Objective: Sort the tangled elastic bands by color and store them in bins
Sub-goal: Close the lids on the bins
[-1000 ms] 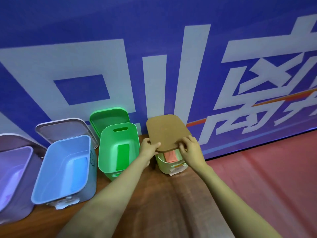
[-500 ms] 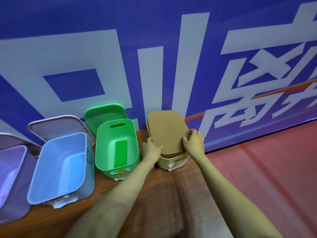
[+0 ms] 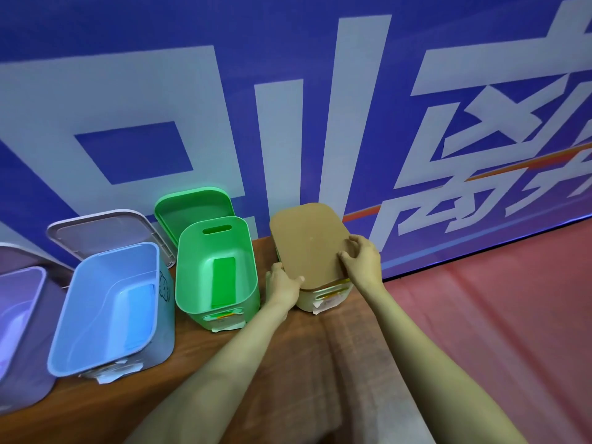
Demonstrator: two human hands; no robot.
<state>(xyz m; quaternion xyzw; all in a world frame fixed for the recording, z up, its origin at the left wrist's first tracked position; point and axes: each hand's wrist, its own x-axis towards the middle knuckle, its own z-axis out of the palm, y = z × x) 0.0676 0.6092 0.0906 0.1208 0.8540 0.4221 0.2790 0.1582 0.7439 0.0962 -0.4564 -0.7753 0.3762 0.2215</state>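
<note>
A row of small plastic bins stands on a brown wooden table (image 3: 304, 373) against a blue wall. The cream bin (image 3: 323, 296) at the right is covered by a tan lid (image 3: 307, 241) lying flat on it. My left hand (image 3: 283, 283) grips the lid's near left edge. On the lid's right edge, my right hand (image 3: 362, 257) presses down with thumb and fingers. The green bin (image 3: 217, 277), the blue bin (image 3: 112, 309) and the purple bin (image 3: 16, 325) stand without lids and look empty. No elastic bands are in view.
A green lid (image 3: 192, 209) and a grey lid (image 3: 102, 232) lean on the blue wall banner (image 3: 288, 107) behind their bins. The table's right edge drops to a red floor (image 3: 496, 315).
The tan lid was tilted up off the cream bin a second ago, with the inside showing. Both hands have lowered it flat onto the bin.
</note>
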